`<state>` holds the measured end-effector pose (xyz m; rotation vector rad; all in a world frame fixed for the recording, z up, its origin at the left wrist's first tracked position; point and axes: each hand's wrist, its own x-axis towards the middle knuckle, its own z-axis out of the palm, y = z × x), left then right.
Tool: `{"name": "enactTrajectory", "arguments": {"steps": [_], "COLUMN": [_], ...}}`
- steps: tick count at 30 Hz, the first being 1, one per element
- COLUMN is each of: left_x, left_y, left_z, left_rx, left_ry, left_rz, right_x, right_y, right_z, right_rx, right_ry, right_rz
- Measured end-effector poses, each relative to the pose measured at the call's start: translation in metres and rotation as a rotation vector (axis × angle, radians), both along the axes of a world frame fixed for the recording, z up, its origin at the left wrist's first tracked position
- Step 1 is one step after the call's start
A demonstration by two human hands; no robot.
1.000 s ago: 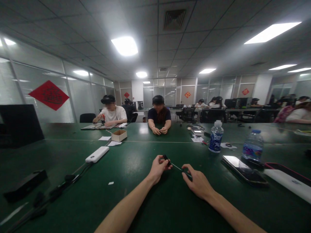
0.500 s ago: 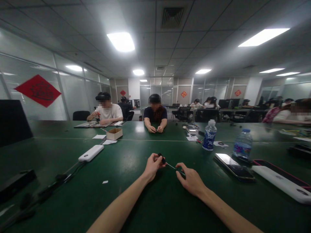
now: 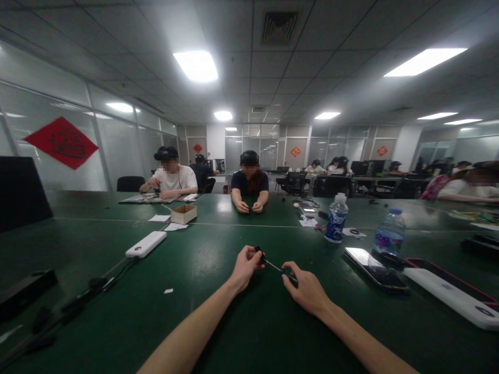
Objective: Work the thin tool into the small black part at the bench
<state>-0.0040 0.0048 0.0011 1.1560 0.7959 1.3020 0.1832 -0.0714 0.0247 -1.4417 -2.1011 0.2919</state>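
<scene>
Over the green table (image 3: 218, 301), my left hand (image 3: 246, 267) is closed on a small black part (image 3: 260, 254), whose exact kind I cannot make out. My right hand (image 3: 306, 288) grips the dark handle of a screwdriver (image 3: 275, 266). Its thin metal shaft points left and up, and the tip meets the black part at my left fingers. My palm and fingers partly cover the handle.
To the right stand two water bottles (image 3: 336, 218), a phone (image 3: 376, 270) and a white power bank (image 3: 452, 296). On the left lie another white power bank (image 3: 146, 244), cables (image 3: 97, 285) and a small open box (image 3: 184, 214). Co-workers sit across the table.
My hands, the screwdriver and the black part hold almost the same position. Across the table, the co-worker's hands have moved slightly apart.
</scene>
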Motion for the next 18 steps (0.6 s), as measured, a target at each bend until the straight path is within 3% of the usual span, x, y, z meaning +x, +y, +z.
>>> {"name": "enactTrajectory", "arguments": {"steps": [18], "left_x": [0.0005], "left_y": [-0.0012], "left_z": [0.0012], "left_rx": [0.061], "left_ry": [0.113], "left_rz": [0.003], "right_x": [0.0018], "right_y": [0.0025], "right_z": [-0.0032], "right_rx": [0.039], "right_ry": [-0.059], "right_rz": [0.012]}}
